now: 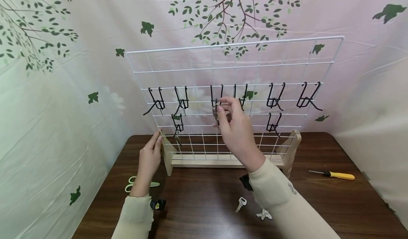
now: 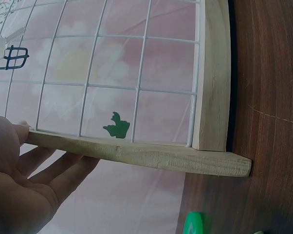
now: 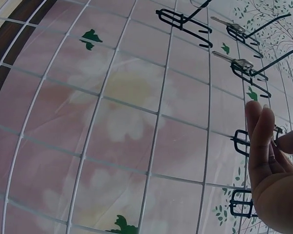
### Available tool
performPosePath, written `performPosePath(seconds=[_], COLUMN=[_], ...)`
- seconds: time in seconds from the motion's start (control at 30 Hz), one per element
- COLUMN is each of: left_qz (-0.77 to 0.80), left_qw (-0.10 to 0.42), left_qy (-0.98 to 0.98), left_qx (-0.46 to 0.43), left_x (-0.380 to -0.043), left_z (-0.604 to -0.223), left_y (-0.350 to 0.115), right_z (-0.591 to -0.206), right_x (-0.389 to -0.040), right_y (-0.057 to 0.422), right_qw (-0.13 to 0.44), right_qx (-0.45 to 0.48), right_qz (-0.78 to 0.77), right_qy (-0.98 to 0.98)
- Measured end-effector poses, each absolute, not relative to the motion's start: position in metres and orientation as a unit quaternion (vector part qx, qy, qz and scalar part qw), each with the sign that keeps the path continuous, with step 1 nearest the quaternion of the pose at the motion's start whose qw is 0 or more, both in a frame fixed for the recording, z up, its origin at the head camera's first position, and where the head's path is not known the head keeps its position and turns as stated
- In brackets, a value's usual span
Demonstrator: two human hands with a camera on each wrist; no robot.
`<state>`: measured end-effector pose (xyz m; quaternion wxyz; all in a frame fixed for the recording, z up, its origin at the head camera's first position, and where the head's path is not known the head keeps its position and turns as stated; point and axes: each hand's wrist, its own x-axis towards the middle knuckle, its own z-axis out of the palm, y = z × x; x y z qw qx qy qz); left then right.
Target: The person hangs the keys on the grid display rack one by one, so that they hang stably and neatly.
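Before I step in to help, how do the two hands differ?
The left hand holds the rack's wooden side; the right hand pinches what looks like a key. The left is lower, at the rack's edge; the right higher, nearer its middle. Both arms wear cream sleeves.

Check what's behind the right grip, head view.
Parts of a black hook and the white wire grid. The hook's top shows above the right grip; its middle and the wires there are covered.

Curtained tabletop booth, leaf-printed fabric [image 1: 102, 72] on three sides (pinkish at back), dark wood-grain table [image 1: 197, 193]
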<state>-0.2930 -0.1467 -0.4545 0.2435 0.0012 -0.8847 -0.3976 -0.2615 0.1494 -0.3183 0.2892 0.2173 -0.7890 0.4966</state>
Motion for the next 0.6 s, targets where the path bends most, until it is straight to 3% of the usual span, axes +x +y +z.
performPosePath(seconds=[0.3, 0.6], left_qz=[-0.404, -0.407], left_qw=[0.231, 0.228], left_qy=[-0.885, -0.884], left_qx=[0.007, 0.002], left_x=[-0.289, -0.288], left_z=[-0.454, -0.454], left_y=[-0.146, -0.149], right_z=[-0.328, -0.344], right_x=[-0.263, -0.243], right_y=[0.148, 0.155], right_qw=[0.315, 0.345], right_qx=[0.216, 0.228], right_qz=[0.484, 0.438], right_qy=[-0.787, -0.798])
